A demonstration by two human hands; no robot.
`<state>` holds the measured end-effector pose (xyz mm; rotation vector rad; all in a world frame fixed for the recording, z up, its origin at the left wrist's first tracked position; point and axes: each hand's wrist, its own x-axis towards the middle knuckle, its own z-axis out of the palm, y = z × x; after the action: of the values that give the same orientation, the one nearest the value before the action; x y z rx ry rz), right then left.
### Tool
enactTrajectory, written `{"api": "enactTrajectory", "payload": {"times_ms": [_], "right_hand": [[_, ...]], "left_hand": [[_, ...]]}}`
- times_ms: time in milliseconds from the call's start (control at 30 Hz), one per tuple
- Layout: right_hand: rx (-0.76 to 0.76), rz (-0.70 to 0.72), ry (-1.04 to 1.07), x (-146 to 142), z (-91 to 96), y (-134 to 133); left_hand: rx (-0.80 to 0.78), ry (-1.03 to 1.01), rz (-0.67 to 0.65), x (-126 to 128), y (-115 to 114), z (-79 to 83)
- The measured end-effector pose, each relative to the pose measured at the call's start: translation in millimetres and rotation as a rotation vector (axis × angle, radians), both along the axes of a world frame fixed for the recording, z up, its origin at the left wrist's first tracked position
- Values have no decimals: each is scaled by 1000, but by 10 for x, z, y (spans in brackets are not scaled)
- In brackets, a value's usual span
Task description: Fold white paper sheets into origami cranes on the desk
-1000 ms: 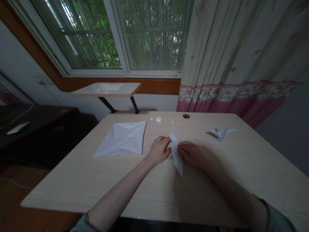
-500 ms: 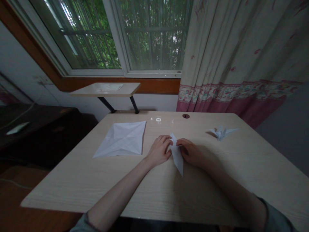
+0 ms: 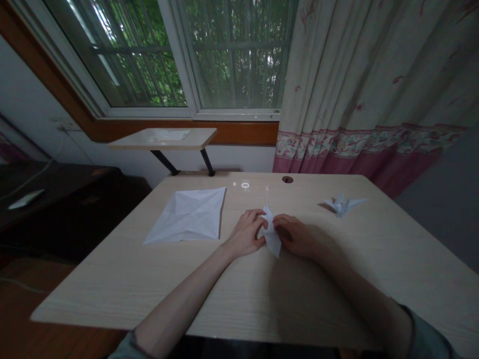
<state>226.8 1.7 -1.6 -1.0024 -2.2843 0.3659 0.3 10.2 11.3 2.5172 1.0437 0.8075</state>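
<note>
A narrow folded piece of white paper (image 3: 272, 238) is held between both hands at the middle of the pale wooden table (image 3: 239, 294). My left hand (image 3: 245, 233) pinches its left side with curled fingers. My right hand (image 3: 295, 234) grips its right side, fingers closed on the fold. The paper's lower tip is raised off the table and looks shorter than before.
A creased, unfolded white square sheet (image 3: 190, 215) lies flat at the left. A finished white paper crane (image 3: 344, 204) sits at the right rear. A cable hole (image 3: 287, 179) is near the far edge. A small shelf (image 3: 164, 138), a window and a curtain (image 3: 366, 85) stand behind.
Both hands closed in on the folded paper and lifted or folded its lower point upward, so it now looks shorter. The sheet and crane have not moved.
</note>
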Motion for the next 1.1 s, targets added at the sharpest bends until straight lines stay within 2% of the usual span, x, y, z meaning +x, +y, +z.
{"api": "enactTrajectory", "payload": {"times_ms": [333, 567, 867, 933, 1100], "right_hand": [[-37, -24, 12, 0, 32, -20], [-93, -81, 81, -23, -15, -12], [-175, -52, 198, -23, -13, -26], [-160, -46, 200, -25, -7, -23], [-13, 11, 130, -20, -53, 17]], "left_hand": [[16, -3, -15, 13, 13, 25], [-47, 21, 8, 28, 20, 26], [-204, -224, 22, 34, 19, -29], [-214, -255, 26, 34, 17, -35], [-170, -291, -11, 39, 30, -67]]}}
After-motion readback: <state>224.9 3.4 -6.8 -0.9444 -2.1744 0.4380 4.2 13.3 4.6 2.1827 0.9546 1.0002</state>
